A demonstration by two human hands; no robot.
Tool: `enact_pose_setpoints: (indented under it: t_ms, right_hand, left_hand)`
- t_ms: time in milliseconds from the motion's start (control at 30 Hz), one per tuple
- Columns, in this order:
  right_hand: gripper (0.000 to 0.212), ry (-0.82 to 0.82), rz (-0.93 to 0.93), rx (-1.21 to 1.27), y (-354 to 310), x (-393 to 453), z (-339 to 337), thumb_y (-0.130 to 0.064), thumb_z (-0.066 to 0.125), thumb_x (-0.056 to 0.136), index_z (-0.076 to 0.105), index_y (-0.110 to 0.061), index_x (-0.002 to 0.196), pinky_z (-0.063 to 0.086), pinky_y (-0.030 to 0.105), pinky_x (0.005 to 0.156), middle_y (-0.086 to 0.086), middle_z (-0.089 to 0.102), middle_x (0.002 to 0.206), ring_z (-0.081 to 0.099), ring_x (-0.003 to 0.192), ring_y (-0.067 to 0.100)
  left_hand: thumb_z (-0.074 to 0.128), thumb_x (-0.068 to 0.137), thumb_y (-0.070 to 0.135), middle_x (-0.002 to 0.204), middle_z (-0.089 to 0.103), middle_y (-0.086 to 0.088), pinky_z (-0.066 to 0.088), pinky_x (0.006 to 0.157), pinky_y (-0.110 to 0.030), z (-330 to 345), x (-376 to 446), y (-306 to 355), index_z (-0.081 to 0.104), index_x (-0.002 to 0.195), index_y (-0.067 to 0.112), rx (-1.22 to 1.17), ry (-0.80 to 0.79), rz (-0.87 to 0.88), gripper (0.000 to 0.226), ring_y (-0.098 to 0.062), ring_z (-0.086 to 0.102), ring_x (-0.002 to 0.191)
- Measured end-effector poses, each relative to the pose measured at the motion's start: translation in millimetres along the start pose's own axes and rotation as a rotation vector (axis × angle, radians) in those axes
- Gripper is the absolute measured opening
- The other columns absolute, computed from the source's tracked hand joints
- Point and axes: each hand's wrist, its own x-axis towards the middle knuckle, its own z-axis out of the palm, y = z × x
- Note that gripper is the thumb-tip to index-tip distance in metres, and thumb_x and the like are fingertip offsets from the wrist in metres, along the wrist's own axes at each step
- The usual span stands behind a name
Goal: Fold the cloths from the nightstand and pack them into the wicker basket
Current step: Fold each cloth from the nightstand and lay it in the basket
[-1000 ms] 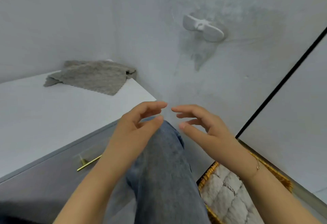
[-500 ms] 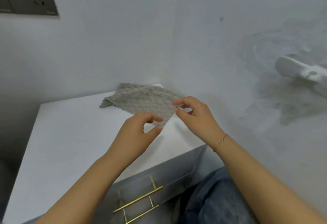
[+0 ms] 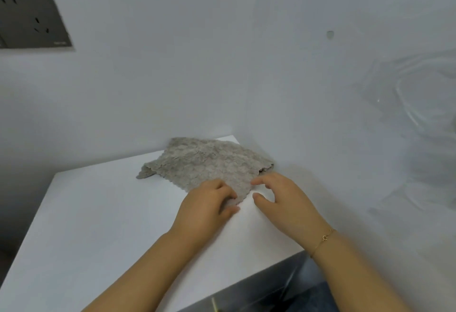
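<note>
Grey cloth [image 3: 207, 163], nubbly, scalloped at the edge, is lying flat on the white nightstand [image 3: 98, 213], in its far right corner where the two walls meet. Its near corner is pointing toward the person and is sitting between thumb and fingers of the left hand [image 3: 204, 205]: thumb low on the near side, fingers curled on top, pinching that corner against the tabletop. Right hand [image 3: 283, 200] is hovering just beside the cloth's right edge, fingers spread and lightly bent, forefinger reaching to the edge, thumb apart below it; holding nothing, and whether the fingertip is touching cloth I cannot tell. Far left end of the cloth is bunching into a small fold. Its right end is hanging slightly past the tabletop edge, with a dark gap under it.

Thin gold bracelet [image 3: 323, 239] is showing on the right wrist. Both forearms are coming in bare from the lower edge. Dark socket plate [image 3: 32, 15] is sitting on the left wall, up high. Right wall is showing patchy, swirled marks [image 3: 419, 104] and two small spots. Below the tabletop's near edge, a bit of brass handle [image 3: 215, 305] and blue denim [image 3: 318, 297] are showing.
</note>
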Motion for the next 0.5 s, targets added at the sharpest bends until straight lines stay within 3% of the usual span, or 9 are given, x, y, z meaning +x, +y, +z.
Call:
enact_pose_setpoints:
  t_ms: [133, 300, 500]
  right_hand:
    - [0.033, -0.006, -0.037, 0.038, -1.1, 0.7, 2.0, -0.024, 0.055, 0.096, 0.056, -0.025, 0.128, 0.022, -0.008, 0.082, -0.016, 0.051, 0.122, 0.04, 0.111, -0.002]
    - [0.041, -0.197, -0.159, 0.077, -4.0, -5.6, 10.5, -0.026, 0.058, 0.096, 0.047, -0.029, 0.136, 0.018, -0.007, 0.093, -0.019, 0.04, 0.131, 0.034, 0.124, 0.001]
    - [0.044, -0.223, -0.192, 0.005, -18.3, -12.9, 22.8, -0.032, 0.059, 0.095, 0.046, -0.03, 0.137, 0.01, -0.006, 0.095, -0.02, 0.032, 0.139, 0.027, 0.132, 0.001]
  left_hand:
    - [0.06, 0.093, 0.03, 0.095, 0.053, 0.019, 0.032, 0.065, -0.01, -8.9, -14.2, -19.3, 0.066, 0.097, 0.025, 0.005, 0.045, -0.013, 0.009, -0.001, 0.045, 0.087]
    - [0.062, 0.092, 0.032, 0.099, 0.059, 0.02, 0.049, 0.076, -0.025, -34.6, -59.3, -59.9, 0.066, 0.092, 0.03, -0.019, 0.002, -0.054, 0.004, -0.001, 0.055, 0.088]
    - [0.044, 0.082, 0.059, 0.1, 0.062, 0.024, 0.051, 0.08, -0.024, -68.0, -115.3, -92.1, 0.065, 0.088, 0.036, -0.072, -0.007, -0.143, 0.031, 0.002, 0.059, 0.093]
